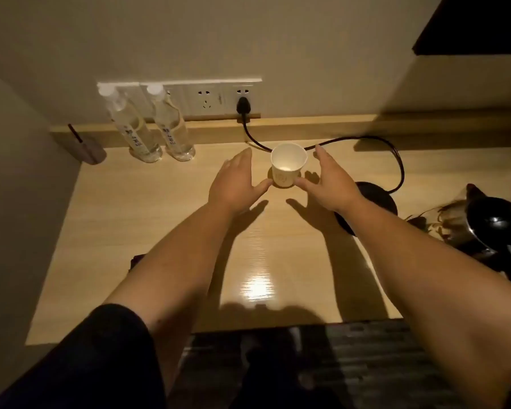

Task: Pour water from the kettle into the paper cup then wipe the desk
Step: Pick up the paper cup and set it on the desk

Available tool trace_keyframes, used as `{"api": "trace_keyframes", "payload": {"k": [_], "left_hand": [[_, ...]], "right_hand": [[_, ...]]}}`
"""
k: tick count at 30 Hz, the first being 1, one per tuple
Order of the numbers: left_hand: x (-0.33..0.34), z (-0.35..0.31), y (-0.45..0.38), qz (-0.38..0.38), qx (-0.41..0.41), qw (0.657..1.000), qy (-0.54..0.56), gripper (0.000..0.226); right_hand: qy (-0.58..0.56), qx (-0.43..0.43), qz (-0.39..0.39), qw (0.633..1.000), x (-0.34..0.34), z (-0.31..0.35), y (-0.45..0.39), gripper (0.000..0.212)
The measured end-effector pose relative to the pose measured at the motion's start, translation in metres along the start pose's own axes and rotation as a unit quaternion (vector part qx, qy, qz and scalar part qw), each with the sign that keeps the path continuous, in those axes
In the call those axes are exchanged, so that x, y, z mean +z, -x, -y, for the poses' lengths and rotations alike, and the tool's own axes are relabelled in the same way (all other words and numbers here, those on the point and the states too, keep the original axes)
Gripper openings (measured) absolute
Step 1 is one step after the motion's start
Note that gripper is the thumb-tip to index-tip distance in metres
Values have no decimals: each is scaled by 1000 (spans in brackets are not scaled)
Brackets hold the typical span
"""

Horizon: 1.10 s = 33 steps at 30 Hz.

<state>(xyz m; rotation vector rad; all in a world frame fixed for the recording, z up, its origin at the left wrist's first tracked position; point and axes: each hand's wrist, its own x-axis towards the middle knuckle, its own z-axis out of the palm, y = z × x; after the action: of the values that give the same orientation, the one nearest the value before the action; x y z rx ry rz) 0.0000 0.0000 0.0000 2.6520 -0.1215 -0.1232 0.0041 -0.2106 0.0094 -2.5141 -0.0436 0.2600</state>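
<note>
A white paper cup [288, 165] stands upright on the light wooden desk [130, 231], near the back wall. My left hand [233, 183] is just left of it with fingers spread, the thumb touching the cup's base. My right hand [326, 180] mirrors it on the right side, fingers apart, thumb at the cup's base. Neither hand wraps the cup. The dark metal kettle [496, 228] sits off its base at the desk's right edge, partly cut off by the frame. Its round black base [375, 199] lies under my right wrist.
Two clear water bottles [151, 125] stand at the back left against a socket strip [216, 97]. A black cord [393, 154] runs from the plug to the kettle base. A small dark holder [87, 150] occupies the back left corner.
</note>
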Motion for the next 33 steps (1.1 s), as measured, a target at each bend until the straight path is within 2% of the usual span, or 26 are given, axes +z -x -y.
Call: {"api": "trace_keyframes", "payload": {"k": [6, 10, 13, 17, 24, 33], "left_hand": [[30, 9, -31, 38, -3, 997, 60, 82], [41, 12, -46, 41, 9, 991, 126, 80], [44, 11, -48, 42, 18, 983, 177, 71], [39, 8, -39, 18, 19, 977, 210, 56], [29, 1, 5, -46, -18, 976, 212, 54], [14, 8, 79, -91, -86, 970, 208, 53]], "right_hand": [[-79, 57, -17, 995, 18, -5, -27, 94], [-128, 44, -10, 991, 25, -8, -34, 84], [-146, 22, -6, 989, 30, -7, -36, 71], [-152, -1, 0, 988, 34, -3, -35, 65], [-154, -43, 30, 987, 31, 11, -12, 68], [-159, -88, 93, 979, 46, 36, 31, 71]]}}
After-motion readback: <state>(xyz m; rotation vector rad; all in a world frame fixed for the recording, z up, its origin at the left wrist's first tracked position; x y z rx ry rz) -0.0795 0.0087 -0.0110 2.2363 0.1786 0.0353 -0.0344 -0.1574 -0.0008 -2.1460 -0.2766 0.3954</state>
